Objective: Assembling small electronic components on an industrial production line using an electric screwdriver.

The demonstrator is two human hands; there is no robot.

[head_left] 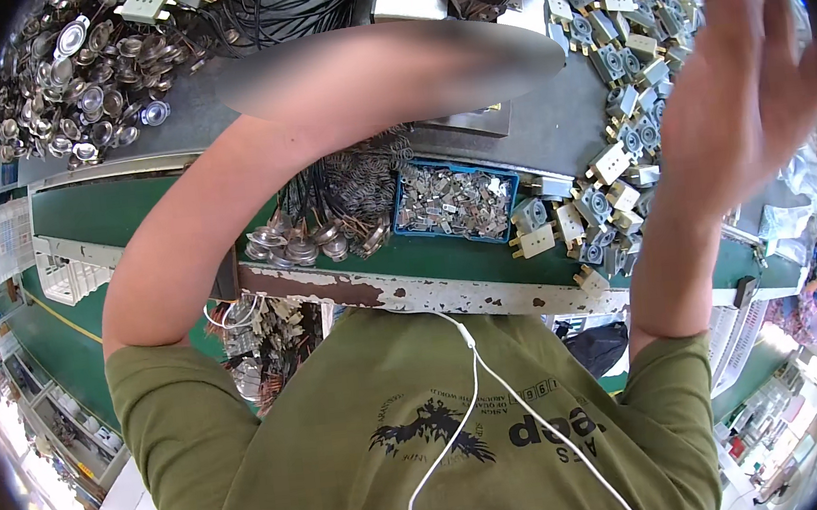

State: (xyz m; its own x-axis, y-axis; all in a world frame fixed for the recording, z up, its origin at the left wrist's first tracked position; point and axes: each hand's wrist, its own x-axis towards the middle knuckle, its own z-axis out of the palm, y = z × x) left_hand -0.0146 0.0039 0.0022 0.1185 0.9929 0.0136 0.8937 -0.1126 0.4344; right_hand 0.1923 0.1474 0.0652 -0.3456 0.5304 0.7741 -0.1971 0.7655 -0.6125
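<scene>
Grey blocks [609,64] lie near the right hand [728,101], its grip spread; for the blurred left hand [435,66], I cannot tell

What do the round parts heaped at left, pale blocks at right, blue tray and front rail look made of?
Round parts: likely polished metal; bright, mirror-like glints.
Pale blocks: matte, perhaps plastic or ceramic; the look leaves it open.
Blue tray: probably plastic; evenly coloured rim.
Front rail: painted, base possibly metal; chipped pale coat shows brown patches.
</scene>
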